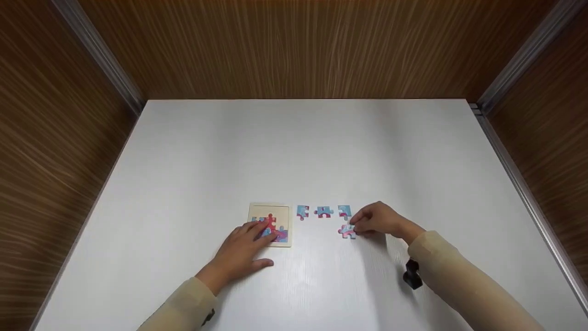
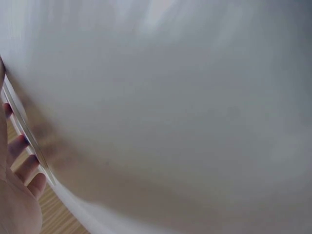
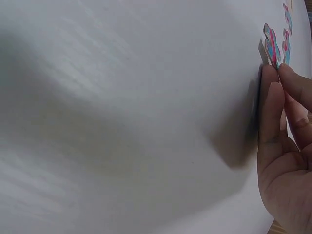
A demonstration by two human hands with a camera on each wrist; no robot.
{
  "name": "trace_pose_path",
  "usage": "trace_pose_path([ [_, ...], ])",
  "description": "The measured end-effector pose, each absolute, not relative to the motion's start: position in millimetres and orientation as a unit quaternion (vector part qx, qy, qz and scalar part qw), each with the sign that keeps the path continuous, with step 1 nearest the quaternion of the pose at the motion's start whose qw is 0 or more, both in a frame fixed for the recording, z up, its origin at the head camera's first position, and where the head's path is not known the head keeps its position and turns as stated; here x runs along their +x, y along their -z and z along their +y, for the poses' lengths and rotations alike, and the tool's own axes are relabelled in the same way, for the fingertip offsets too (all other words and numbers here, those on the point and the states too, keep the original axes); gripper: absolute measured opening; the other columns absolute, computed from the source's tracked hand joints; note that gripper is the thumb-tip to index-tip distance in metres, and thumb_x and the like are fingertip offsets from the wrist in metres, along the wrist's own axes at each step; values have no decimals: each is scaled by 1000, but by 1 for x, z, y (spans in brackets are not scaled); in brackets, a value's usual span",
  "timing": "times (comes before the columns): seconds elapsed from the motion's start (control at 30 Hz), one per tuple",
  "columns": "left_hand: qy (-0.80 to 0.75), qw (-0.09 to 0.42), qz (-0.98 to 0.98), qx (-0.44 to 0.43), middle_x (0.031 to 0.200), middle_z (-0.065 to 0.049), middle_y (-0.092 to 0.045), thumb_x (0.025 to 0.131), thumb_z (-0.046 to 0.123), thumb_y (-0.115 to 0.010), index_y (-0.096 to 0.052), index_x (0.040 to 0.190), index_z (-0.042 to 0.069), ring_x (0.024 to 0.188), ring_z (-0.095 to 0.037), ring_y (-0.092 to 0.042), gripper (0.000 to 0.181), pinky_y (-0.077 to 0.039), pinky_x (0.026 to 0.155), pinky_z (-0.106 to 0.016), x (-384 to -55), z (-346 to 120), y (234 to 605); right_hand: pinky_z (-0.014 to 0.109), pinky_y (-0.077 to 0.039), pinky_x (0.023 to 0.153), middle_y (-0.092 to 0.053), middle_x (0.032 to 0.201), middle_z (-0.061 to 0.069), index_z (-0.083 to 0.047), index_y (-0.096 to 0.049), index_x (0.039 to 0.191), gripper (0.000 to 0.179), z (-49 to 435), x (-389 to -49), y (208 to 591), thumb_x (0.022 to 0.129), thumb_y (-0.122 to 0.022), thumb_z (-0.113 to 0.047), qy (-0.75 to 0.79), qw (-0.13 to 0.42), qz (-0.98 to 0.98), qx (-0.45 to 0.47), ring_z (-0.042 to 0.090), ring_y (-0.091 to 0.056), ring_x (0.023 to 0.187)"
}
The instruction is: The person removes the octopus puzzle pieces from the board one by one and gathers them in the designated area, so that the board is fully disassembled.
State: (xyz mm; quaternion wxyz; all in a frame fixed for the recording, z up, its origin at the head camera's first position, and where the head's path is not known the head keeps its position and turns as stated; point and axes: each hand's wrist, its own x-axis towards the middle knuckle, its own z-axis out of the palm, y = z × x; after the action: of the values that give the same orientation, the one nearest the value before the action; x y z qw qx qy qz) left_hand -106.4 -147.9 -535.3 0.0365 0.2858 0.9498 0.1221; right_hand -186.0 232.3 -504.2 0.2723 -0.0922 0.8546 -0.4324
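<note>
In the head view, my left hand (image 1: pixel 240 252) rests with extended fingers on a small wooden puzzle tray (image 1: pixel 271 204). Red, blue and purple jigsaw pieces (image 1: pixel 281 236) lie in the tray's lower part, partly hidden by those fingers. To the right, my right hand (image 1: pixel 380 219) pinches a pink and light-blue jigsaw piece (image 1: pixel 347 231) by its right side, between thumb and fingertips. The right wrist view shows this piece tilted, with a shadow beside it on the table. At the left wrist view's edge, only part of my left hand (image 2: pixel 22 195) appears.
Three loose blue and pink pieces lie in a row right of the tray: a left piece (image 1: pixel 302 211), a middle piece (image 1: pixel 324 212) and a right piece (image 1: pixel 344 210). The white table (image 1: pixel 294 151) is bordered by brown wood-grain panels (image 1: pixel 294 50).
</note>
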Motion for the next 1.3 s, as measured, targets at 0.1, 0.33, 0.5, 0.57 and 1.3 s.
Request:
trace_pose_path([
  [0.1, -123, 37, 950, 286, 149, -6, -36, 84, 58, -62, -47, 142, 28, 133, -29, -33, 67, -29, 106, -49, -107, -148, 536, 24, -48, 59, -68, 84, 4, 0, -72, 95, 15, 233, -186, 505, 81, -73, -7, 433, 271, 855, -91, 11, -55, 68],
  [0.33, -124, 39, 950, 284, 148, -6, -36, 83, 58, -63, -48, 141, 28, 133, -29, -32, 67, -29, 106, -49, -107, -147, 536, 25, -49, 61, -67, 85, 4, -1, -72, 95, 16, 235, -187, 505, 82, -74, -10, 438, 270, 854, -74, 12, -57, 69],
  [0.5, -129, 44, 952, 275, 146, -9, -37, 83, 58, -64, -48, 141, 30, 134, -29, -33, 67, -29, 106, -49, -107, -146, 537, 26, -53, 66, -68, 88, 7, 0, -70, 100, 19, 237, -189, 504, 84, -73, -9, 483, 281, 828, -46, 14, -61, 74],
  [0.57, -136, 50, 953, 268, 145, -10, -37, 83, 57, -64, -47, 141, 31, 133, -29, -33, 66, -28, 106, -50, -106, -146, 536, 27, -54, 68, -68, 90, 8, 1, -70, 101, 21, 236, -189, 503, 84, -73, -10, 501, 284, 817, -37, 15, -63, 76],
  [1.3, -123, 62, 947, 290, 143, -12, -40, 85, 55, -63, -48, 142, 27, 130, -31, -38, 65, -29, 106, -48, -109, -152, 528, 36, -54, 80, -68, 100, 13, 9, -61, 114, 33, 204, -188, 508, 88, -69, -10, 594, 290, 747, -72, 23, -67, 90],
])
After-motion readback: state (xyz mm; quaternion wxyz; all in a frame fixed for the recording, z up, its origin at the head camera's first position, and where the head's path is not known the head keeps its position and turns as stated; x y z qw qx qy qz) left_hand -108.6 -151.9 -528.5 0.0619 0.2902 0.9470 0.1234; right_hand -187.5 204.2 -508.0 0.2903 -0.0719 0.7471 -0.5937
